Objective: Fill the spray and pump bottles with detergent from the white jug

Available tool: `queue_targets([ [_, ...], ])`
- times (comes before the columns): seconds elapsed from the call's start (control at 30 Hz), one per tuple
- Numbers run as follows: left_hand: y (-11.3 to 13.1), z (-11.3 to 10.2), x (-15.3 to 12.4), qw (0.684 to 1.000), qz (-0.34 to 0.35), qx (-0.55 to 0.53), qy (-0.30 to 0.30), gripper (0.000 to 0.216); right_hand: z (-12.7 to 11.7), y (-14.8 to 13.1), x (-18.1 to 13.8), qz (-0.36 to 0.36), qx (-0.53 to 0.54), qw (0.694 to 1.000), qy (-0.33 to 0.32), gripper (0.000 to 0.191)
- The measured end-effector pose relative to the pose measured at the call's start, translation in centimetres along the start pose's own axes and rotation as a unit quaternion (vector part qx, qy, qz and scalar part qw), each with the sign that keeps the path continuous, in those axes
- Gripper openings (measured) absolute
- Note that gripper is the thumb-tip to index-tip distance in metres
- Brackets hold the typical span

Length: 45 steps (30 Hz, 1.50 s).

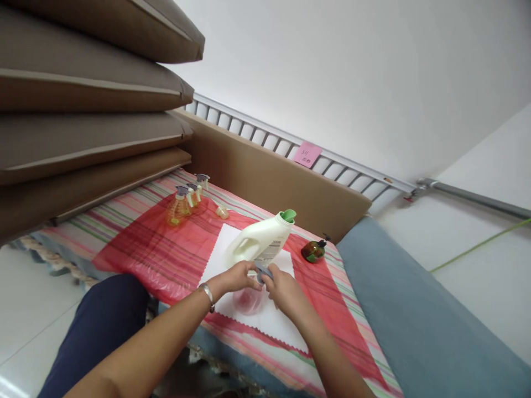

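Observation:
My left hand (237, 277) is closed around the neck area of a small clear spray bottle (248, 302), which stands on a white cloth with zigzag edges (219, 251). The fingers of my right hand (286, 292) pinch the grey spray head (263, 272) at the bottle's top. Whether the head sits fully on the neck is hidden by my fingers. Just behind my hands stands a white jug (262, 239) with a green pouring spout (288, 215) and a side handle.
Several spray bottles with yellow liquid (177, 213) stand at the back left, near a small clear object (222, 212). A brown pump bottle (313, 251) is to the right. Red plastic sheeting (166, 249) covers the striped cloth. Stacked cushions (91, 132) rise at left.

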<state>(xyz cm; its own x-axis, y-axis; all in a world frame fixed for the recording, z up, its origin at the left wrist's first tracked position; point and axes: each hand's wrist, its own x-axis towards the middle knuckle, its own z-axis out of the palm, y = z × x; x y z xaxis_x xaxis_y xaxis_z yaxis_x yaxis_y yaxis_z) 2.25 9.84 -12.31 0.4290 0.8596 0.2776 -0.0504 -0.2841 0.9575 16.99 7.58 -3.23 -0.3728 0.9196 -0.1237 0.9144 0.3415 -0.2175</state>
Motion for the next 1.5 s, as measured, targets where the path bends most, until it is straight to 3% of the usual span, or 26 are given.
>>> queue_targets([
  [0.13,-0.1,-0.5,-0.1,1.000,-0.006,-0.001,-0.026,0.025,0.0,-0.2,0.1,0.000,0.001,1.000,-0.002,0.016],
  [0.27,0.0,-0.3,-0.5,1.000,0.000,0.015,-0.010,0.024,0.2,0.0,0.3,0.003,0.009,1.000,0.006,0.016],
  [0.43,-0.4,-1.1,-2.6,0.994,-0.014,0.046,0.100,0.057,-0.2,0.7,0.8,0.015,0.046,0.999,0.002,0.016],
  [0.6,-1.6,-4.5,-6.3,0.976,-0.061,0.043,0.202,0.048,-1.5,-0.6,2.2,0.033,0.092,0.995,-0.015,0.020],
  [0.8,-2.6,-9.3,-11.5,0.947,-0.064,0.047,0.310,0.037,-3.5,-7.3,5.4,-0.034,0.090,0.995,0.010,0.021],
  [0.93,-3.0,-13.2,-15.4,0.898,-0.051,0.065,0.432,0.034,-3.1,-13.5,8.7,-0.131,0.025,0.990,0.039,0.021],
  [1.03,-3.7,-15.4,-17.3,0.858,-0.048,0.085,0.504,0.037,-2.0,-18.3,11.4,-0.163,-0.028,0.985,0.047,0.023],
  [1.27,-5.5,-17.6,-17.6,0.781,-0.033,0.210,0.587,0.045,1.1,-26.1,16.7,-0.210,-0.081,0.973,0.046,0.027],
  [1.5,-6.1,-19.1,-16.7,0.771,-0.031,0.263,0.579,0.045,2.5,-28.7,19.9,-0.222,-0.112,0.968,0.031,0.029],
])
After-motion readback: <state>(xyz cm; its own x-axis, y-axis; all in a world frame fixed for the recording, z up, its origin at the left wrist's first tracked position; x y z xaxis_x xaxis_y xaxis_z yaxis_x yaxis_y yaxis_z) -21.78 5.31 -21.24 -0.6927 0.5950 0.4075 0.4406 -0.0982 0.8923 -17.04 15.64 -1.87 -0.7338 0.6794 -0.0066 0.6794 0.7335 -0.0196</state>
